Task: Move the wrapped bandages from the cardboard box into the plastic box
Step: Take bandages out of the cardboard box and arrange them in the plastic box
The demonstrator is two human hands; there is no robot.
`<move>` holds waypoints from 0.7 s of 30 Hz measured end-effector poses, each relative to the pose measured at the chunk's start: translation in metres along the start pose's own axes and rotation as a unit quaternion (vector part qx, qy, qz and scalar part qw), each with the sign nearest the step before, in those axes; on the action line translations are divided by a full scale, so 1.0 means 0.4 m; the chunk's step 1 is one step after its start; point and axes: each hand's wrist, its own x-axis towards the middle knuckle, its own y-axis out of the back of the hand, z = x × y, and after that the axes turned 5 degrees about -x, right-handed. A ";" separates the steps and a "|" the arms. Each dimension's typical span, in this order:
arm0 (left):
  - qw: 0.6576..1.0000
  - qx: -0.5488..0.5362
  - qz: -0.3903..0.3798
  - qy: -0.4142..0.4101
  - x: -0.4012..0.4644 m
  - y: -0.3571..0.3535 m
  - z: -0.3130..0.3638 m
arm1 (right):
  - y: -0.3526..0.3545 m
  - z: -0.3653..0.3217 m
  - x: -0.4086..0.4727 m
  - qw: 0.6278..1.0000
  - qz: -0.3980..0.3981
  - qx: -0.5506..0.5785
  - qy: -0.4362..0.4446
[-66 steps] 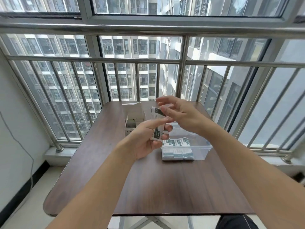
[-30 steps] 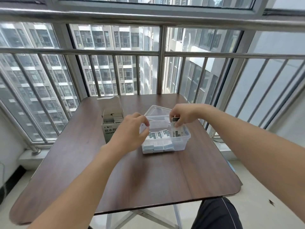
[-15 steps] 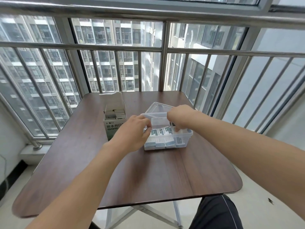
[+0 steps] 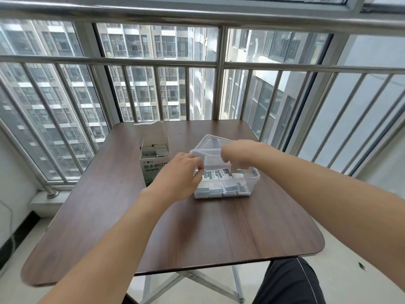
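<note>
- Wrapped bandages (image 4: 221, 174) lie packed in rows inside the plastic box (image 4: 254, 175) at the middle of the tabletop (image 4: 197, 238); more of them stand on end in the open cardboard box (image 4: 153, 166) just to its left.
- Step in hand, by my reading: the drop-off. The right hand (image 4: 237, 154) dips over the rim into the plastic box with its fingers curled downward, and whether a packet sits in that grip I cannot tell, because the fingertips are hidden.
- Left hand (image 4: 182, 172) hangs at the box's near-left corner, fingers bent, fingertips at the rim; it looks to be steadying the box, though a true pinch is not clear.
- Clear lid (image 4: 210, 142) rests behind the box, tilted against it.
- Next move likely calls for lifting the right hand clear and reaching across to the cardboard box for another packet.
</note>
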 end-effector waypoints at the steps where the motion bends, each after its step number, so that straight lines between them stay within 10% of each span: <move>1: 1.000 0.000 0.000 -0.001 0.000 0.000 -0.001 | 0.005 0.001 0.003 0.999 0.000 0.032 -0.007; 21: 1.000 -0.011 0.008 0.001 0.001 -0.005 0.000 | -0.012 -0.051 -0.001 0.964 -0.068 0.242 -0.082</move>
